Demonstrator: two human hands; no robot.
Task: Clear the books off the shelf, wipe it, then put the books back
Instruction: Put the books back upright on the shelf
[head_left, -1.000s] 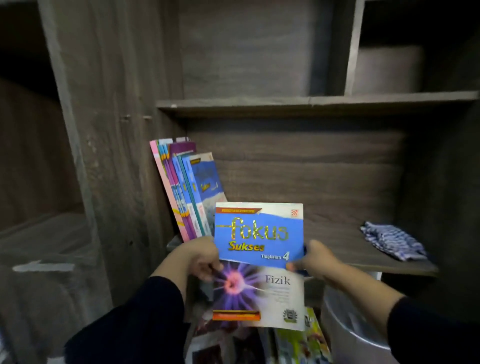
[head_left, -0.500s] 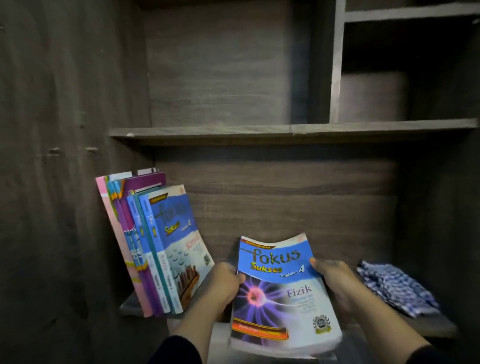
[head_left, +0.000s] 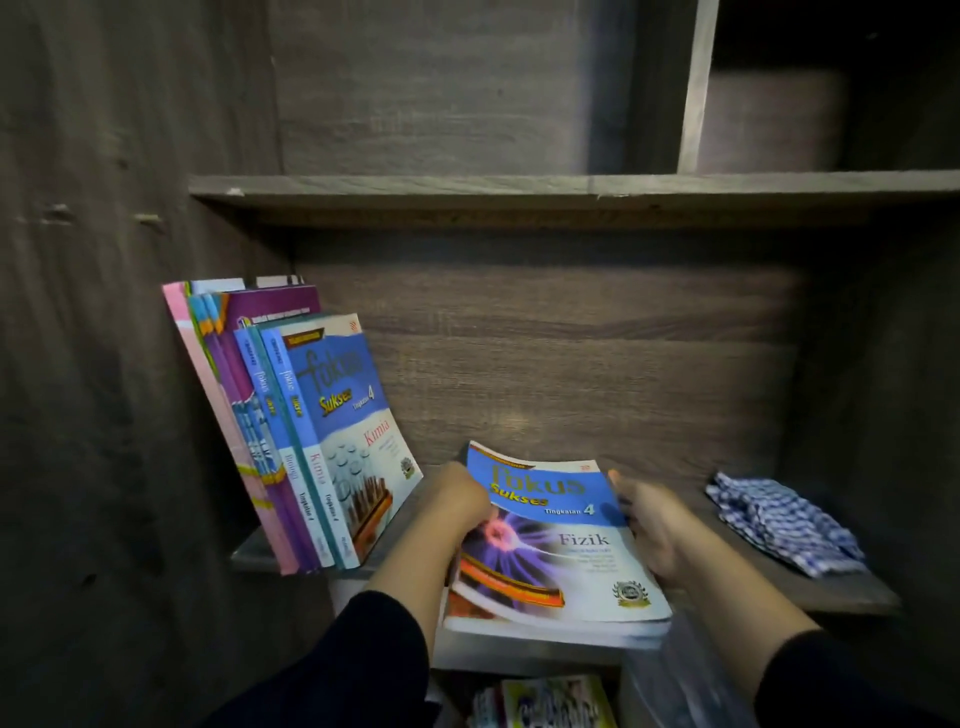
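A blue and white Fizik book (head_left: 561, 545) lies tilted, cover up, partly over the front edge of the wooden shelf (head_left: 810, 592). My left hand (head_left: 457, 504) grips its left edge and my right hand (head_left: 654, 525) grips its right edge. Several books (head_left: 291, 436) stand leaning against the shelf's left wall, with a blue Kimia book (head_left: 353, 431) as the outermost one, just left of my left hand.
A blue and white checked cloth (head_left: 779, 519) lies crumpled at the shelf's right end. Another shelf board (head_left: 571, 187) runs above. More books (head_left: 550, 701) and a clear plastic container (head_left: 680, 680) sit below the shelf edge.
Both hands have carried the Fizik book up from below the shelf edge and forward onto the shelf, tipping it from upright to nearly flat. The view has moved closer.
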